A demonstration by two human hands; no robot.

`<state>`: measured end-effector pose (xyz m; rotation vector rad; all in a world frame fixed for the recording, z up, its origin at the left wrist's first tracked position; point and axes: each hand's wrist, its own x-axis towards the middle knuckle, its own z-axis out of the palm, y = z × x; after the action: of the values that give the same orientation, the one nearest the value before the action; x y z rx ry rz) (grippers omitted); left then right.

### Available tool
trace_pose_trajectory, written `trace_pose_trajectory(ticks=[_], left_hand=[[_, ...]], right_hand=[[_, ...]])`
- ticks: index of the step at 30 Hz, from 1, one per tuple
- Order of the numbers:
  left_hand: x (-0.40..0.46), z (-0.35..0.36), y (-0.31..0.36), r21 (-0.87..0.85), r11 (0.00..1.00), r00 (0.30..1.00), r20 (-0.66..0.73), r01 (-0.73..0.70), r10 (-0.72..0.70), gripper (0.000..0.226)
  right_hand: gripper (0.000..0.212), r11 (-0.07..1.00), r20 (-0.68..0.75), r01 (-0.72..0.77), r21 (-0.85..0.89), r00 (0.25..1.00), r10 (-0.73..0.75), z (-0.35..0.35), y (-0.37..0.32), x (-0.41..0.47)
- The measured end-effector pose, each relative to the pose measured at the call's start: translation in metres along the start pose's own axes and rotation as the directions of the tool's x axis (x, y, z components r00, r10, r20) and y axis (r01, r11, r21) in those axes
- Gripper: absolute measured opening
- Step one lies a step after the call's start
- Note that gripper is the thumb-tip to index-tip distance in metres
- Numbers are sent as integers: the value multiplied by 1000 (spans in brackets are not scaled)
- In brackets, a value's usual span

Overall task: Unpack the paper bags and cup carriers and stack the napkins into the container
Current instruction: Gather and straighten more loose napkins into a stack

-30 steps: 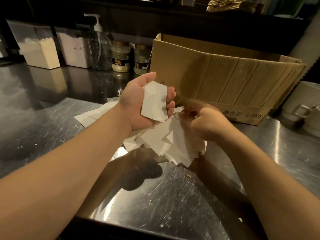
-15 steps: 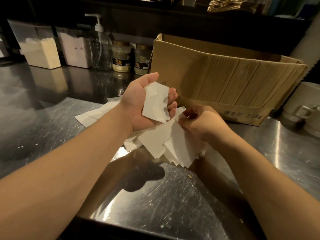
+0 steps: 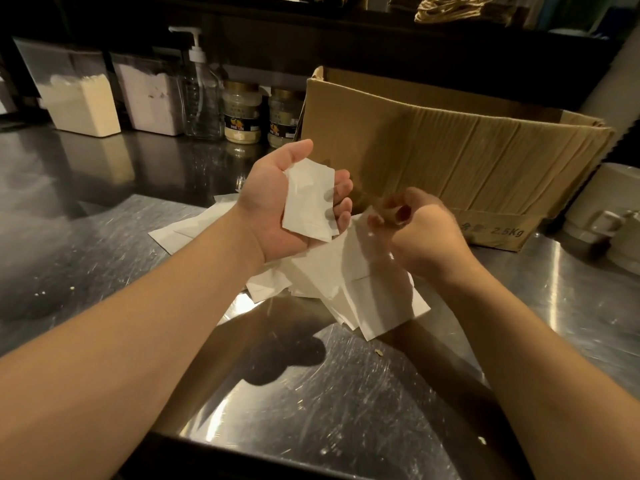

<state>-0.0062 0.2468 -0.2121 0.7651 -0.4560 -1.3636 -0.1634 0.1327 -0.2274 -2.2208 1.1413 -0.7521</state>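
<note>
Steel counter (image 3: 104, 258) carries a loose heap of napkins (image 3: 332, 278). Left hand (image 3: 277, 209), palm up, cradles 1 small stack (image 3: 308, 202) under curled fingers, probably to square it. Right hand (image 3: 422, 237), blurred, seems to pinch another napkin from the heap. Cardboard box (image 3: 450, 147) stands just behind; 2 jars (image 3: 242, 116) and a pump bottle (image 3: 201, 91) sit farther back.

Left hand (image 3: 277, 202) palm-up w/ thumb out, fingers (image 3: 341, 199) curled loosely round a small stack of white folded paper napkins (image 3: 308, 202), bare forearm reaching in from lower left. Right hand (image 3: 420, 233) just beside it, back up, motion-blurred, fingertips bunched & pinching a white napkin sheet (image 3: 360, 220); forearm in from lower right
</note>
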Motion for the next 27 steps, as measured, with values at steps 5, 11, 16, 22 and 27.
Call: trace_pose_trajectory(ticks=[5,11,16,22,27], left_hand=[[1,1,-2,19,1000,1000,-5,8,-8,56],[1,1,-2,36,999,1000,-22,1,0,56],[2,0,-2,45,999,1000,-23,4,-3,56],[2,0,-3,56,998,1000,-25,1,1,57],[1,0,-1,43,999,999,-37,-7,9,55]], right_hand=[[37,979,146,70,-190,988,-42,2,-3,-5],[20,983,180,84,-164,982,-54,8,-3,-5],[16,972,124,178,-156,979,-160,7,0,-5],[12,980,51,174,-93,984,-170,10,6,-4],[13,990,-14,138,-31,990,-138,4,4,1]])
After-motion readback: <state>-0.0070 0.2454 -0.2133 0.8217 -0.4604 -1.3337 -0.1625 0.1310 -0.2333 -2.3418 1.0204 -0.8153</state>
